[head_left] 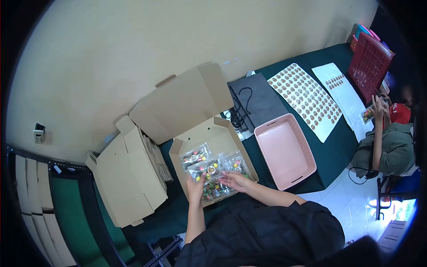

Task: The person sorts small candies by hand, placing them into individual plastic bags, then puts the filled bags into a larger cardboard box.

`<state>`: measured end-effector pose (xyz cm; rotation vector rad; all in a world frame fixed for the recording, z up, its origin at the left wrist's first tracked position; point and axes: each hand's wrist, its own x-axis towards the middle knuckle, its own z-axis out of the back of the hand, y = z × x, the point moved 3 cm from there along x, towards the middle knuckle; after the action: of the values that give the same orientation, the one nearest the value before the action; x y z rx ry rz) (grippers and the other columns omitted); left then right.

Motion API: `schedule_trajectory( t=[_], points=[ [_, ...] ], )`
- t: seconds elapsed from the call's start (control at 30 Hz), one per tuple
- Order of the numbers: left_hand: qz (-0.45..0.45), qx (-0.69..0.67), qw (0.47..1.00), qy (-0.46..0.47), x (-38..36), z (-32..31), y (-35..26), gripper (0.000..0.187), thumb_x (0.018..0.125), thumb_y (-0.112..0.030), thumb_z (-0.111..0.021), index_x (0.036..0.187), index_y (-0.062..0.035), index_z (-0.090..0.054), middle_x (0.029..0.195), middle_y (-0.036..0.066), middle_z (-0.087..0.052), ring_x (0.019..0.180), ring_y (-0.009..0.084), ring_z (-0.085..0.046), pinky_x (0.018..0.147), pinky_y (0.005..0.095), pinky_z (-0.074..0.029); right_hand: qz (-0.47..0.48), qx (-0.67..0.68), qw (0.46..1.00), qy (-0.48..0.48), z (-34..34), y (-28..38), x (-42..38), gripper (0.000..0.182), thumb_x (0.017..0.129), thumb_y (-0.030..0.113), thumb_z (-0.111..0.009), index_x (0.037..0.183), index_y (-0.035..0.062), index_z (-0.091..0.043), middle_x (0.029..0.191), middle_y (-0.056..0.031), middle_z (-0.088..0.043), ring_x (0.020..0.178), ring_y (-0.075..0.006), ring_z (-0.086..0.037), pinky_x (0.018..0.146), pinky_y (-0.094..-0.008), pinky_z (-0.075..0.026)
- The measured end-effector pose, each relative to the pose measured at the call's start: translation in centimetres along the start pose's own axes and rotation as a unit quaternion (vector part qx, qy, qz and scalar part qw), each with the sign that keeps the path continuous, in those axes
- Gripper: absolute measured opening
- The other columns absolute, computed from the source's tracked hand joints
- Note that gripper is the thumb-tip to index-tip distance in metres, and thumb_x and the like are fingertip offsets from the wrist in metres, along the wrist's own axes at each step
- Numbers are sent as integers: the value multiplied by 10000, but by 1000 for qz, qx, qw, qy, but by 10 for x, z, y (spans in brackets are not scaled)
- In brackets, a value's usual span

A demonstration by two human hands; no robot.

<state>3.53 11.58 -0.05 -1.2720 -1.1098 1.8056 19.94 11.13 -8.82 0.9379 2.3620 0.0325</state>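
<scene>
An opened cardboard box [249,162] lies in front of me, with several clear bags of colourful round candies inside. My left hand [195,189] grips one clear candy bag [205,170] that bears a round sticker, thumb on top of it. At that bag's right edge is my right hand [235,181], its fingers stretched out and apart. Other bags lie around it: one candy bag [195,155] behind, another [236,163] to the right, and a third [214,190] nearer me, partly covered by the held one.
Flattened cardboard boxes [126,167] are stacked left. To the right stand a pink basket [284,151], black paper bags [258,98] and sticker sheets [307,100]. A maroon basket [371,62] is at the far right, near a co-worker [391,147] holding a candy bag.
</scene>
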Motion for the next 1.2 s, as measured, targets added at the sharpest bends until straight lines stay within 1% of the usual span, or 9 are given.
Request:
schedule_trajectory(
  t=[0.27, 0.43, 0.47, 0.53, 0.63, 0.77, 0.87, 1.0, 1.2],
  points=[
    [11, 19, 1000, -4, 11, 5, 26, 255, 863, -220, -538, 926, 25, -572, 865, 68, -610, 772, 110, -545, 665, 248, -433, 10, -45, 998, -31, 11, 11, 0, 192, 872, 158, -517, 989, 5, -526, 899, -107, -590, 826, -174, -601, 754, -270, -509],
    [4, -58, 994, 97, 32, 2, 22, 357, 891, -235, -473, 1177, -21, -456, 1011, 88, -576, 847, 137, -539, 705, 284, -429, 76, -101, 989, -81, 3, 49, 8, 314, 886, 229, -496, 1078, -18, -467, 918, -128, -585, 799, -173, -605, 722, -273, -514],
    [9, -69, 995, 75, 25, -3, 8, 417, 900, -224, -449, 1269, -48, -362, 1168, 132, -475, 1070, 190, -483, 886, 297, -384, 103, -158, 976, -106, 1, 62, 11, 333, 884, 237, -501, 1095, -18, -459, 924, -127, -587, 812, -178, -605, 705, -277, -516],
    [-18, -57, 997, 50, 36, -1, 4, 428, 898, -218, -447, 1281, -55, -348, 1215, 135, -432, 1137, 206, -421, 936, 306, -337, 136, -212, 959, -134, 0, 75, 8, 353, 883, 244, -505, 1112, -19, -450, 929, -127, -590, 824, -184, -605, 688, -281, -519],
    [-53, -16, 998, 23, 61, 10, 15, 408, 887, -201, -445, 1271, -89, -364, 1311, 183, -323, 1235, 270, -302, 986, 353, -280, 271, -584, 721, -256, -6, 91, -2, 553, 790, 208, -609, 1237, 7, -351, 820, -157, -612, 747, -214, -630, 632, -287, -508],
    [-86, 147, 985, -8, 76, 11, 35, 389, 867, -214, -473, 1227, -72, -432, 1333, 169, -275, 1260, 285, -254, 1017, 350, -238, 311, -686, 616, -231, -5, 73, 2, 567, 760, 145, -593, 1247, 7, -338, 694, -179, -594, 644, -311, -601, 618, -385, -485],
    [-187, 389, 902, -5, 90, 3, 62, 538, 788, -270, -561, 1272, -117, -380, 1395, 246, -119, 1277, 444, -101, 1040, 484, -125, 290, -736, 585, -181, -19, 70, 4, 503, 762, 125, -571, 1217, 18, -386, 954, -212, -548, 816, -345, -559, 732, -413, -456],
    [-204, 426, 881, 29, 89, -9, 64, 586, 796, -264, -546, 1319, -143, -313, 1413, 209, -101, 1284, 444, -74, 1028, 517, -133, 362, -804, 464, -88, -23, 75, 27, 489, 787, 160, -561, 1236, 63, -392, 1268, -200, -365, 1102, -358, -417, 894, -420, -378],
    [-173, 464, 868, 41, 92, -10, 81, 640, 786, -301, -538, 1349, -171, -263, 1435, 155, -61, 1294, 434, -44, 996, 592, -125, 266, -870, 399, -111, -11, 81, 51, 509, 833, 316, -509, 1279, 118, -361, 1321, -163, -336, 1202, -380, -313, 945, -491, -306]
  ],
)
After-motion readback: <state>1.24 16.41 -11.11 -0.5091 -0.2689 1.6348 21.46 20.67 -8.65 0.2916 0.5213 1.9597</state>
